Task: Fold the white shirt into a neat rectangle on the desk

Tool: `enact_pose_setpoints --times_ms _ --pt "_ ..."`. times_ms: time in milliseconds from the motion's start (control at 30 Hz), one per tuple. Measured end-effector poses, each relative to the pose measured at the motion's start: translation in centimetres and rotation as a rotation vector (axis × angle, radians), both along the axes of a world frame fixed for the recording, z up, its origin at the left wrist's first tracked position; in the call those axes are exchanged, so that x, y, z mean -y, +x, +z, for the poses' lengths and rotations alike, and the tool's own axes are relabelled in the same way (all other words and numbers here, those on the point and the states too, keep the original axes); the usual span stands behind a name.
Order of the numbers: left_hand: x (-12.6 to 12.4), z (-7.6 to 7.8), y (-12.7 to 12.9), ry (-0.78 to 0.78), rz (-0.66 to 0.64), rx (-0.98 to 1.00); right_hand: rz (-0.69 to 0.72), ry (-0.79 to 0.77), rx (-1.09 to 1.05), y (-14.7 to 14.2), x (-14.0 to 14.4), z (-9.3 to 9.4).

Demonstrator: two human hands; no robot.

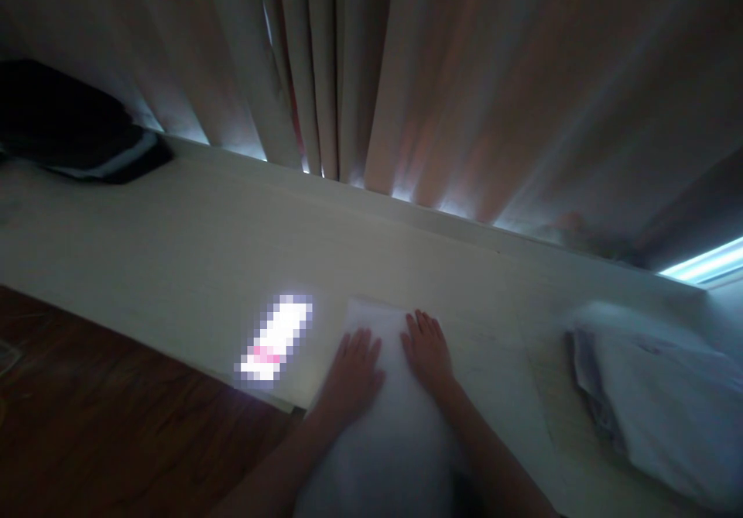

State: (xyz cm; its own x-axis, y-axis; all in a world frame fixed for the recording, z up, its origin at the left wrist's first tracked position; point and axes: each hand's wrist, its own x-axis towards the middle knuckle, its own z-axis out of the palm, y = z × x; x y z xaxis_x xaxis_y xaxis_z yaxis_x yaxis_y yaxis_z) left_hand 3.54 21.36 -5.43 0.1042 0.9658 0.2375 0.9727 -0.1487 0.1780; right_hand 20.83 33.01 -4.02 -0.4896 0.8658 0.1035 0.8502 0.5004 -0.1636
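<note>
Both hands lie flat, fingers spread, palms down on a white cloth [383, 433] spread over the pale surface [174, 247]. The left hand [351, 375] and right hand [428, 354] sit side by side, close but apart, gripping nothing. A glowing object [274, 340] lies just left of the left hand. Crumpled fabric [655, 402] sits well right of the right hand; curtains [371, 69] hang beyond.

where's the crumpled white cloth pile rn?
Head view, far right: the cloth pile lies on the pale ledge below the curtain, right of the right hand.
</note>
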Motion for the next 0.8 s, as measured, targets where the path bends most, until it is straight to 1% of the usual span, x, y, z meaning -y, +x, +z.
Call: enact_pose_setpoints --times_ms 100,200,333,400,467,567,633,700,800 --pt "0.0 0.5 0.1 0.016 0.009 0.038 0.008 0.004 0.027 0.0 -0.3 -0.1" --pt "-0.5 1.2 0.3 0.032 0.036 0.046 0.006 0.040 0.075 -0.1 0.5 0.9" --pt "-2.3 2.0 0.0 0.083 0.048 0.034 0.043 0.090 0.067 -0.6 2.2 2.1" --pt "-3.1 1.7 -0.4 0.096 0.049 0.038 0.047 0.069 0.061 -0.7 2.9 2.1" --pt "-3.5 1.1 -0.8 0.091 0.074 0.040 0.042 0.029 0.061 -0.8 3.4 1.5" --pt "-3.4 -0.2 -1.1 0.103 0.103 0.038 0.033 0.015 0.060 -0.7 3.8 0.3" --pt "-3.3 -0.8 -1.1 0.124 0.102 0.040 0.021 0.030 0.059 -0.6 3.8 -0.3" --pt "-3.4 -0.9 -1.1 0.127 0.105 0.050 0.022 0.035 0.063 -0.6 3.5 -0.6" --pt "-4.3 -0.1 -1.1 0.088 0.100 0.070 0.023 0.027 0.068 -0.8 2.6 -0.4"
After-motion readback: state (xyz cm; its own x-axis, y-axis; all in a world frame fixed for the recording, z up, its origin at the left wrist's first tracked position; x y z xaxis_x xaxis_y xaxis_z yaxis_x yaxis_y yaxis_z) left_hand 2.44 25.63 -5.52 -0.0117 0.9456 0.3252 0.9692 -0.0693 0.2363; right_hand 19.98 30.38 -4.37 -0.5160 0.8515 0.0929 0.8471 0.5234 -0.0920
